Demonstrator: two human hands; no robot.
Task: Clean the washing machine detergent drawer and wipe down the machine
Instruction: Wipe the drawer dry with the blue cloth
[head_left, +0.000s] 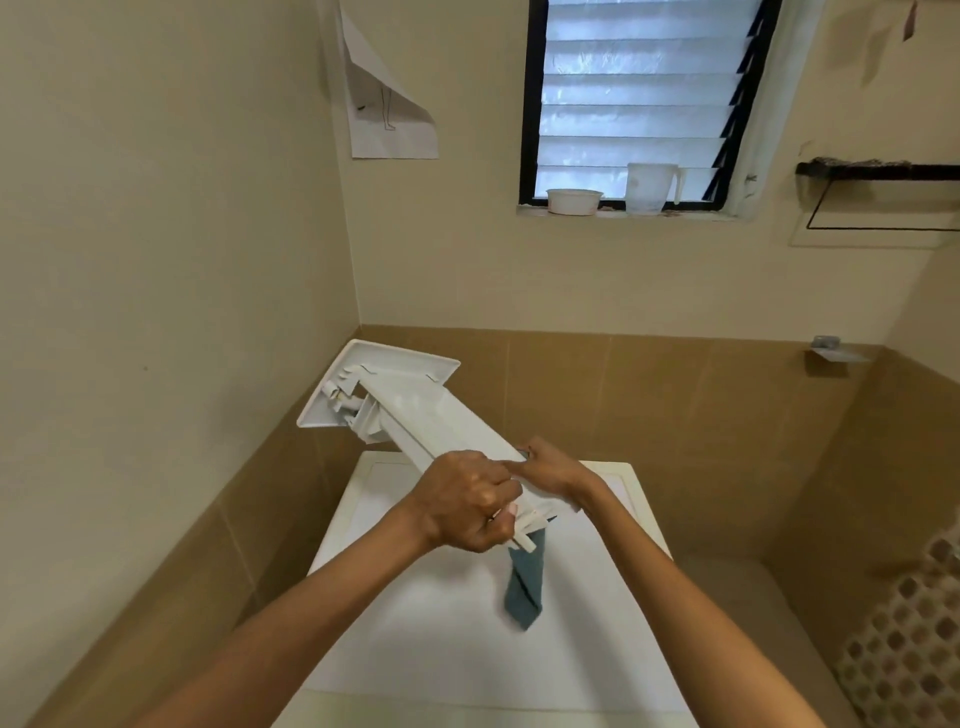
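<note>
Head view: detergent drawer (plain white)

No readable text, brand or number from my view. Paper sheet on the wall shows only a faint line sketch; any lettering is too small.

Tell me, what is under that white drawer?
A blue cloth hangs under the near end of the drawer, above the white top of the washing machine. The left hand and right hand grip the drawer there, hiding what holds the cloth up.
</note>
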